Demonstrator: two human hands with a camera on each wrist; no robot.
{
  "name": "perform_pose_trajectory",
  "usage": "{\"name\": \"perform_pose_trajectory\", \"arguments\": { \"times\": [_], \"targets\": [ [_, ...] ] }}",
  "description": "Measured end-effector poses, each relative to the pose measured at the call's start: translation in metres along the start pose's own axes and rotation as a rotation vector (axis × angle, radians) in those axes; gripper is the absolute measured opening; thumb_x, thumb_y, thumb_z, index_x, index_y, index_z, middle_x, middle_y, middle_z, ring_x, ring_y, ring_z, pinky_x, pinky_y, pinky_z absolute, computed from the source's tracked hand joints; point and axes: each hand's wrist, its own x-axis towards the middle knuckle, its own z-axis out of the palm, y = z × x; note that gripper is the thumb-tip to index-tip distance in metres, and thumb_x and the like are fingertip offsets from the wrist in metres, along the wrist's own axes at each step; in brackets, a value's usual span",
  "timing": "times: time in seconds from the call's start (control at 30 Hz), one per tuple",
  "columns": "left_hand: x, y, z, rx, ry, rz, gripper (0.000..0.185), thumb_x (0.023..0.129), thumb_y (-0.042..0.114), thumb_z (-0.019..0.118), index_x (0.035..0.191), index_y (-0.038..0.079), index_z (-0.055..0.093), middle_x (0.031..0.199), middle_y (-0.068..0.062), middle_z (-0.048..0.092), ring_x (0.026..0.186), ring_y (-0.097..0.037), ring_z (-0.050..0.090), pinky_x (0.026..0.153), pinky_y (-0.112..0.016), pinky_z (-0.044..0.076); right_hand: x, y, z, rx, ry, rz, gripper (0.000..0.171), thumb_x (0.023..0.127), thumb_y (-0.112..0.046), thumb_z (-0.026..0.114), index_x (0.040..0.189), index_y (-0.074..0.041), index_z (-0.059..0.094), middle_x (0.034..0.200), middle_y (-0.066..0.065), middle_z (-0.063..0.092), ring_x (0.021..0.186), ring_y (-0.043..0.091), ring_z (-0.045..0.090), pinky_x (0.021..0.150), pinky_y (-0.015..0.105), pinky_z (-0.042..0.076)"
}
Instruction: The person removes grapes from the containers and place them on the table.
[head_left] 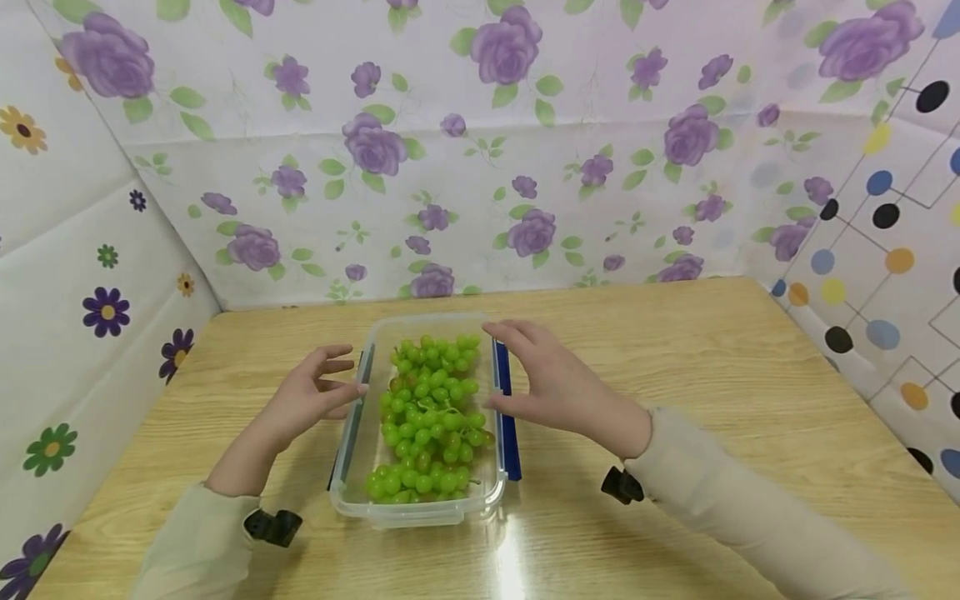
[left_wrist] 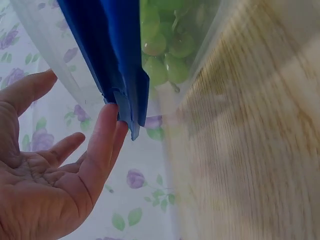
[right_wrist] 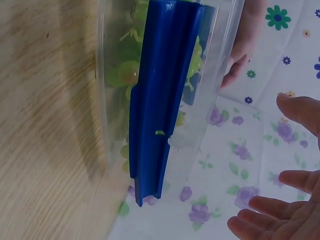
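Observation:
A clear plastic food container [head_left: 396,518] stands on the table with several bunches of green grapes [head_left: 431,408] inside. Blue clip flaps run along its two long sides; the right flap [head_left: 510,425] angles outward. My left hand [head_left: 309,396] is at the left side, fingers spread and lightly bent. In the left wrist view its fingertips [left_wrist: 107,112] are right at the end of the left blue flap [left_wrist: 117,55]. My right hand [head_left: 551,379] hovers by the right rim, thumb and fingers apart, holding nothing. The right wrist view shows its fingers [right_wrist: 270,205] away from the right flap.
The container sits on a light wood-grain table [head_left: 675,358]. Behind it rises a white sheet with purple flowers [head_left: 450,208]. Patterned sheets also flank the table, one flowered [head_left: 90,275] at left, one dotted [head_left: 892,292] at right. Each wrist carries a small black camera [head_left: 622,485].

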Motion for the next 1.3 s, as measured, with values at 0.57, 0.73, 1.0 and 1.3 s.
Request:
{"name": "perform_pose_trajectory", "arguments": {
  "times": [0.57,0.73,1.0,1.3],
  "targets": [
    [0.0,-0.004,0.0,-0.079,-0.099,0.001,0.072,0.095,0.017,0.059,0.15,0.003,0.016,0.149,-0.03,0.025,0.127,-0.048,0.04,0.084,-0.046,0.053,0.005,-0.013,0.032,0.074,-0.086,-0.041,0.077,0.081,-0.034,0.075,0.143,-0.008,0.038,0.134,0.015,0.049,0.12,0.03,0.05,0.097,0.045,0.045],
    [0.0,-0.002,0.0,-0.082,-0.097,-0.013,0.072,0.094,0.016,0.059,0.151,0.003,0.015,0.149,-0.03,0.024,0.127,-0.048,0.04,0.084,-0.045,0.053,0.009,-0.02,0.039,0.091,-0.137,-0.001,0.077,0.082,-0.035,0.074,0.145,-0.01,0.037,0.139,0.016,0.045,0.123,0.031,0.048,0.099,0.044,0.044],
    [0.0,-0.003,0.0,-0.089,-0.103,-0.038,0.068,0.095,0.016,0.058,0.15,0.002,0.02,0.146,-0.03,0.027,0.123,-0.044,0.046,0.085,-0.046,0.053,0.014,-0.028,0.047,0.057,-0.187,0.006,0.076,0.084,-0.037,0.072,0.145,-0.011,0.036,0.137,0.013,0.047,0.122,0.027,0.049,0.099,0.04,0.045],
    [0.0,-0.003,0.001,-0.098,-0.101,-0.045,0.067,0.096,0.017,0.057,0.15,0.003,0.021,0.147,-0.029,0.027,0.124,-0.044,0.045,0.087,-0.048,0.052,0.021,-0.031,0.057,-0.039,-0.218,0.045,0.071,0.084,-0.038,0.072,0.142,-0.011,0.042,0.136,0.012,0.05,0.119,0.026,0.053,0.094,0.039,0.049]
  ]
}}
